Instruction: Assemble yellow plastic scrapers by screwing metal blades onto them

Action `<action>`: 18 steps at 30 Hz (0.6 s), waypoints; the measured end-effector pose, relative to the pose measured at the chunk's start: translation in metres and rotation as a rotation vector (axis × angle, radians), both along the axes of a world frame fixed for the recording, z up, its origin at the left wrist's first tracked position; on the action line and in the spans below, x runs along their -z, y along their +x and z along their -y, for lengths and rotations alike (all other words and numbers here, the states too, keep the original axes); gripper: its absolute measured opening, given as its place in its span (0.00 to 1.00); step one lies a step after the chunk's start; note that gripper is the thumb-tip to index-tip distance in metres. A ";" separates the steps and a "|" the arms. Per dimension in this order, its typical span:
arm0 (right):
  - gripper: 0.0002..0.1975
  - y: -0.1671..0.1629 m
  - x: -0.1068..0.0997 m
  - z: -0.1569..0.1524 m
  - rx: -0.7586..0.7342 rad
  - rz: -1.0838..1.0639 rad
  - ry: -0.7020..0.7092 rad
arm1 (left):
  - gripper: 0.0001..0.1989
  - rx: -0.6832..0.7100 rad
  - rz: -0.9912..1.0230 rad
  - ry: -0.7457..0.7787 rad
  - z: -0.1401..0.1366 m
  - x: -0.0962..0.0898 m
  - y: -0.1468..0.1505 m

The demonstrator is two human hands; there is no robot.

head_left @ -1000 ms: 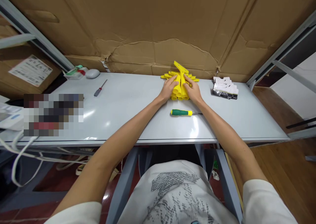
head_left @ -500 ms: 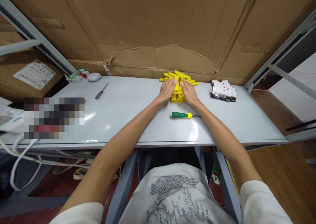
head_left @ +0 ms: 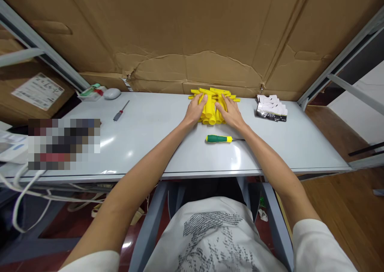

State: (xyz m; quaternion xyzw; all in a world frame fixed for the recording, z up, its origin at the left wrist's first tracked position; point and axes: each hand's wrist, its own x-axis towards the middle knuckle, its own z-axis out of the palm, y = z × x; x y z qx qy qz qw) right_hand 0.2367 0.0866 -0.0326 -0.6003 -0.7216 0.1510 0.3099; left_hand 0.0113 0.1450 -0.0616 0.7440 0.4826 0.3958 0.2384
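Note:
A pile of yellow plastic tubes lies near the back of the table, several with round open ends facing me and others crosswise behind. My left hand rests against the pile's left side, its fingers stretched out over the tubes. On the right side, my right hand lies with extended fingers, its thumb touching the tubes at the front. Both hands are open, with the pile between them. Some tubes are partly covered by the fingers. In front of the pile lies a green and yellow screwdriver, its shaft running behind my right forearm.
White and black cards sit at the right. Left of the pile lie a smaller screwdriver, a white mouse-like object and a small clear box. Cardboard stands along the back; white cables hang at the left.
My hands have moved apart, the left one to the left. The tubes between them now spread wider, with more of them showing.

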 end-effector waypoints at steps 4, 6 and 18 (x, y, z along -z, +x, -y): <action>0.55 0.003 0.001 -0.001 0.039 -0.012 -0.029 | 0.51 -0.073 0.071 -0.083 0.004 -0.003 -0.002; 0.56 0.003 0.001 -0.002 0.000 0.001 -0.044 | 0.50 -0.048 0.085 -0.102 0.006 -0.003 0.000; 0.55 0.005 -0.003 -0.007 -0.142 -0.022 -0.081 | 0.50 0.022 -0.010 -0.019 -0.003 -0.009 0.021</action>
